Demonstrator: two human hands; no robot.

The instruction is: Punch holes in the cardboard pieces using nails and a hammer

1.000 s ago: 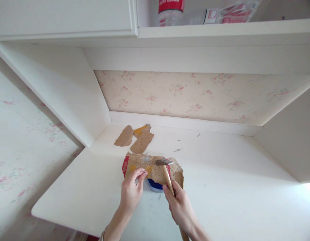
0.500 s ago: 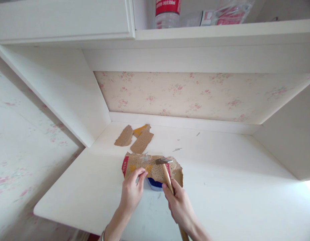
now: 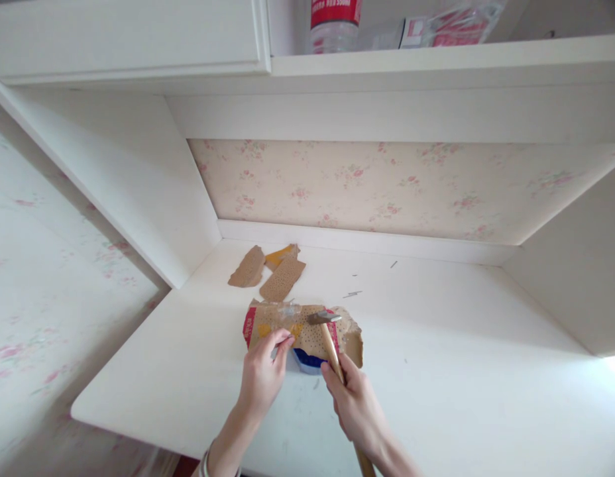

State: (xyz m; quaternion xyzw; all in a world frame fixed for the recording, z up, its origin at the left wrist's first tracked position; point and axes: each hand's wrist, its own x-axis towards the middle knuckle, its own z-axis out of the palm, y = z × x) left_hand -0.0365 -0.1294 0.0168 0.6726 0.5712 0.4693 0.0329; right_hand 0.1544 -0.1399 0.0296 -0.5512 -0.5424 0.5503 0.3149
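Observation:
My right hand [image 3: 356, 401] is wrapped round the wooden handle of a hammer [image 3: 330, 341], whose metal head hovers at the torn cardboard [image 3: 312, 331]. Many small holes dot this cardboard, which has red and yellow patches and clear tape. Beneath its near edge shows a blue object [image 3: 307, 361], mostly covered. To the left, my left hand [image 3: 264, 368] is closed in a pinch over the cardboard; what sits between its fingertips is too small to make out.
Torn cardboard pieces [image 3: 282, 279] lie at the back left of the white desk [image 3: 437, 371]. Several thin nails [image 3: 352, 294] are scattered behind the cardboard. Overhead, a shelf [image 3: 437, 63] carries a red-labelled bottle [image 3: 335, 26] and a plastic-wrapped pack [image 3: 461, 26].
The view has shifted very slightly. Both hands and the hammer keep nearly the same place over the cardboard.

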